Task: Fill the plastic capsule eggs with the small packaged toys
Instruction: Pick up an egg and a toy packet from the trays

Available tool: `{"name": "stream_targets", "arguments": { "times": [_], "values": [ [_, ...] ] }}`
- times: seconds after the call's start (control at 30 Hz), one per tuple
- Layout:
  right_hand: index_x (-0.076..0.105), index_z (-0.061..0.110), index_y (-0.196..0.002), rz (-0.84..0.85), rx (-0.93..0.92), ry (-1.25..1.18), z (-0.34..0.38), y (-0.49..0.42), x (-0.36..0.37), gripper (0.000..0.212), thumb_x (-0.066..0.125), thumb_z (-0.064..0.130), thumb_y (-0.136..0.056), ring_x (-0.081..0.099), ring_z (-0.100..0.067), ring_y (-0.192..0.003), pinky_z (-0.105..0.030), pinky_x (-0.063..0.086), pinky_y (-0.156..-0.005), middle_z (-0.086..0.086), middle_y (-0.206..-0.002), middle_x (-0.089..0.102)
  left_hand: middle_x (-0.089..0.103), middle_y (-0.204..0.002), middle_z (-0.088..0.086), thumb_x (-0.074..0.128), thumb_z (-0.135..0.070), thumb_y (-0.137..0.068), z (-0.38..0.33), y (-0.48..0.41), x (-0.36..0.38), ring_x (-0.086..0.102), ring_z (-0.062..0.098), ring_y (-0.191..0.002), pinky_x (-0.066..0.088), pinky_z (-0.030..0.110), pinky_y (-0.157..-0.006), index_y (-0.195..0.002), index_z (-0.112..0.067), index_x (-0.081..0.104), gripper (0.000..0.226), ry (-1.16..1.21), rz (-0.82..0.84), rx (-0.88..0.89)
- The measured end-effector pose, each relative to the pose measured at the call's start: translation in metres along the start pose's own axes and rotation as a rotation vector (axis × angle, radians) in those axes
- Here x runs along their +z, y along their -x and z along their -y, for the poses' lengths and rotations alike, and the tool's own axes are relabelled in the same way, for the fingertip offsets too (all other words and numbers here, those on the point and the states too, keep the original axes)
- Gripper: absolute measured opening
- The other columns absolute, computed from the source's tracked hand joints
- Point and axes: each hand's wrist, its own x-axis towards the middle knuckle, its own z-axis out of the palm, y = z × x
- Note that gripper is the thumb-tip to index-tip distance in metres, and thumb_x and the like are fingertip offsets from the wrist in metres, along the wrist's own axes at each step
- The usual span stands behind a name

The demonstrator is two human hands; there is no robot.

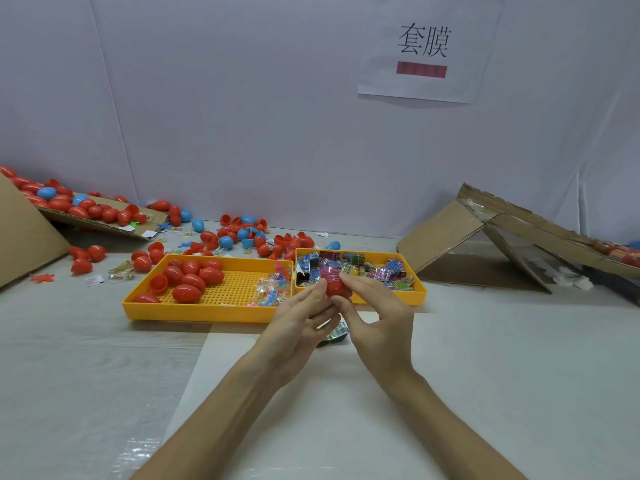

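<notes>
White sheeting is spread over the table, and above it a glossy red capsule egg is pinched from both sides, between the fingertips of the left hand and the thumb and forefinger of the right hand. Both forearms are stretched forward. Shiny packaged toys are heaped in a yellow tray just beyond the hands.

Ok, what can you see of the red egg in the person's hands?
The red egg is glossy, smooth plastic, partly covered, so closed or half cannot be told. The left hand and right hand pinch it at their fingertips, above the table, in front of the yellow tray of packaged toys. A pink packet shows at its top; inside or behind is unclear.
</notes>
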Motion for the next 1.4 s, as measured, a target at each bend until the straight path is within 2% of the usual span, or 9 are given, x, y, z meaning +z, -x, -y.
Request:
{"name": "stream_targets", "arguments": {
  "times": [0.13,0.27,0.4,0.77,0.9,1.07,1.17,1.27,1.4],
  "values": [
    [0.067,0.008,-0.129,0.077,-0.049,0.005,0.003,-0.001,0.001,0.044,0.074,0.009,-0.086,0.058,-0.007,-0.12,-0.019,0.046,-0.101,0.002,-0.124,0.065,0.073,-0.112,0.011,0.069,-0.032,-0.089,0.0,0.0,0.001,0.071,0.017,-0.105,0.058,0.027,-0.084,-0.124,-0.008,0.068,0.043,0.001,-0.028,0.04],
    [0.071,0.012,-0.124,0.073,-0.079,0.062,0.0,-0.001,0.0,0.037,0.073,0.012,-0.087,0.06,-0.019,-0.112,-0.023,0.048,-0.095,-0.003,-0.12,0.062,0.071,-0.124,0.012,0.068,-0.03,-0.092,-0.001,0.001,0.001,0.068,0.02,-0.116,0.057,0.028,-0.091,-0.12,-0.012,0.074,0.034,0.024,0.009,0.026],
    [0.07,0.008,-0.125,0.085,-0.114,0.048,-0.001,-0.001,0.0,0.035,0.071,0.007,-0.09,0.062,-0.017,-0.102,-0.024,0.052,-0.087,-0.006,-0.11,0.062,0.068,-0.131,0.01,0.068,-0.031,-0.093,-0.001,0.001,-0.001,0.064,0.021,-0.123,0.056,0.029,-0.097,-0.12,-0.015,0.074,0.032,0.043,0.068,0.014],
    [0.073,0.004,-0.119,0.09,-0.118,-0.007,0.001,-0.002,-0.001,0.03,0.072,0.003,-0.089,0.064,-0.014,-0.102,-0.019,0.052,-0.089,-0.006,-0.109,0.066,0.071,-0.123,0.013,0.071,-0.026,-0.088,0.001,-0.001,-0.003,0.068,0.024,-0.117,0.058,0.027,-0.089,-0.122,-0.009,0.07,0.038,0.061,0.035,0.019],
    [0.073,0.013,-0.108,0.055,0.103,-0.144,0.002,-0.005,-0.003,0.023,0.074,0.007,-0.086,0.066,-0.015,-0.099,-0.029,0.058,-0.078,0.001,-0.109,0.061,0.077,-0.108,0.006,0.076,-0.016,-0.083,0.002,-0.002,-0.001,0.074,0.022,-0.103,0.06,0.027,-0.08,-0.117,-0.016,0.072,0.035,-0.11,-0.118,0.163],
    [0.067,0.016,-0.113,0.144,0.561,-0.563,0.002,-0.014,-0.006,0.023,0.073,0.017,-0.09,0.074,-0.021,-0.09,-0.03,0.059,-0.073,0.001,-0.102,0.072,0.073,-0.091,-0.027,0.082,-0.011,-0.081,0.002,-0.004,-0.001,0.073,0.004,-0.086,0.056,0.018,-0.069,-0.113,-0.033,0.072,0.04,-0.469,-0.231,0.326],
    [0.072,0.018,-0.107,0.23,0.674,-0.594,-0.001,-0.015,-0.008,0.019,0.076,0.017,-0.089,0.073,-0.019,-0.092,-0.027,0.057,-0.071,0.001,-0.1,0.075,0.072,-0.092,-0.025,0.086,-0.016,-0.077,0.003,-0.004,-0.003,0.073,0.003,-0.084,0.056,0.017,-0.067,-0.108,-0.032,0.069,0.039,-0.61,-0.278,0.437],
    [0.073,0.021,-0.113,0.278,0.773,-0.713,-0.003,-0.017,-0.009,0.032,0.077,0.025,-0.081,0.072,-0.026,-0.099,-0.029,0.056,-0.073,-0.008,-0.107,0.072,0.074,-0.091,-0.019,0.087,-0.02,-0.076,0.004,-0.003,-0.003,0.073,0.005,-0.082,0.057,0.018,-0.07,-0.099,-0.033,0.07,0.032,-0.716,-0.275,0.531],
    [0.075,0.022,-0.111,0.279,0.833,-0.812,-0.004,-0.018,-0.009,0.034,0.077,0.024,-0.077,0.072,-0.025,-0.097,-0.03,0.056,-0.077,-0.009,-0.104,0.071,0.076,-0.09,-0.011,0.086,-0.017,-0.077,0.005,-0.001,-0.001,0.073,0.006,-0.083,0.057,0.018,-0.073,-0.102,-0.032,0.073,0.032,-0.756,-0.254,0.606]
  ]
}}
